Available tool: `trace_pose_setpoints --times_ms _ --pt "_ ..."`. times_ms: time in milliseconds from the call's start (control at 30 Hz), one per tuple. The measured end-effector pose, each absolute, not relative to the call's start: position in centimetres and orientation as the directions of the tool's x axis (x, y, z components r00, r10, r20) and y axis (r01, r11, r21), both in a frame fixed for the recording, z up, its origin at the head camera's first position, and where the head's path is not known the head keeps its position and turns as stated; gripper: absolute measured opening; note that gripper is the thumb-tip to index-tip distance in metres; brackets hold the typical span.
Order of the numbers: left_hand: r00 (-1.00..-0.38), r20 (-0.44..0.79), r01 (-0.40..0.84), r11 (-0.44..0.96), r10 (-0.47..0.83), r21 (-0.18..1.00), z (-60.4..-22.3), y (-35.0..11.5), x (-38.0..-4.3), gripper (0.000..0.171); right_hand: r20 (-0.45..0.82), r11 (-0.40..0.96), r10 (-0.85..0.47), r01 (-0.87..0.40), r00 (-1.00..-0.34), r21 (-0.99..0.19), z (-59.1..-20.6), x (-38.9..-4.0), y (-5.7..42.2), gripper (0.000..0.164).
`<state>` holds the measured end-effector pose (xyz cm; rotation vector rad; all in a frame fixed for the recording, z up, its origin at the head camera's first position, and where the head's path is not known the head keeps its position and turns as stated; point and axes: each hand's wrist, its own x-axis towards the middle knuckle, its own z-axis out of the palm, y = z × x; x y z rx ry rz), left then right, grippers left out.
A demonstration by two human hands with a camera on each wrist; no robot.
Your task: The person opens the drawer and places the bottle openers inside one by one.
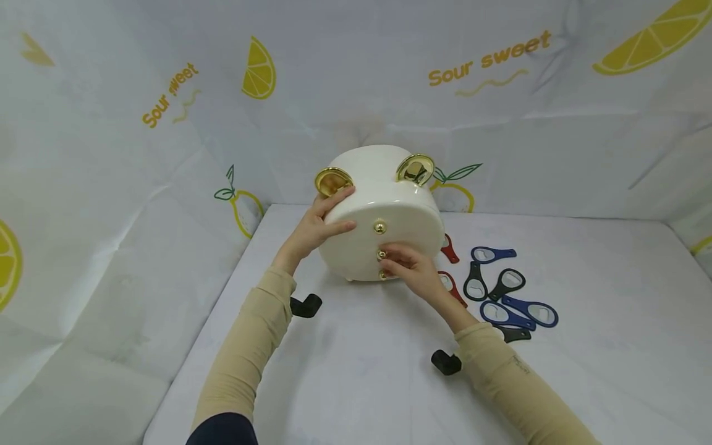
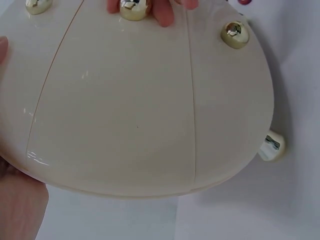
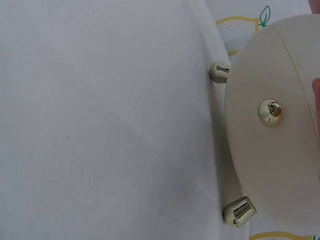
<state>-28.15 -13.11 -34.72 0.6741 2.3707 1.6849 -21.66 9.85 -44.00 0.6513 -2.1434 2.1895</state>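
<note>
At 12 o'clock on the table (image 1: 361,383): white box (image 1: 381,207), knobs toward the person; left hand (image 1: 316,230) rests on its 10 o'clock edge, fingers extended over the body. Right hand (image 1: 413,267), at 4 o'clock of the front face, has thumb and fingers pinching the middle gold knob (image 1: 381,254). Ring-headed pieces (image 1: 497,292) lie just beside, box's 4 o'clock.

White glossy three-drawer box (image 1: 384,210), rounded in outline, standing ears-up near the far edge of the tabletop (image 1: 356,377), front facing the wearer. Two gold ears (image 1: 416,169) on top; three gold knobs (image 1: 380,228) in a column; gold feet (image 3: 240,212) beneath. Two thin seams divide the front.
</note>
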Motion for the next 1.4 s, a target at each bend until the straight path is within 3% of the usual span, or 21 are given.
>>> trace_pose_setpoints --times_ms 300,867,1400 --pt "-0.871 0.125 0.271 0.252 0.475 0.929 -32.9 -12.8 -26.8 0.066 0.223 -0.110 -0.237 -0.202 -0.946 -0.973 -44.1 -21.7 9.6 0.035" --pt "-0.883 0.101 0.255 0.287 0.459 0.923 -35.0 -13.3 -28.6 0.066 0.218 -0.051 -0.293 -0.212 -0.931 -0.976 -43.8 -19.1 10.2 0.034" --pt "-0.883 0.061 0.213 0.283 0.465 0.935 -33.6 -13.2 -27.6 0.066 0.275 -0.067 -0.332 -0.268 -0.903 -0.961 -44.1 -16.4 10.9 0.030"
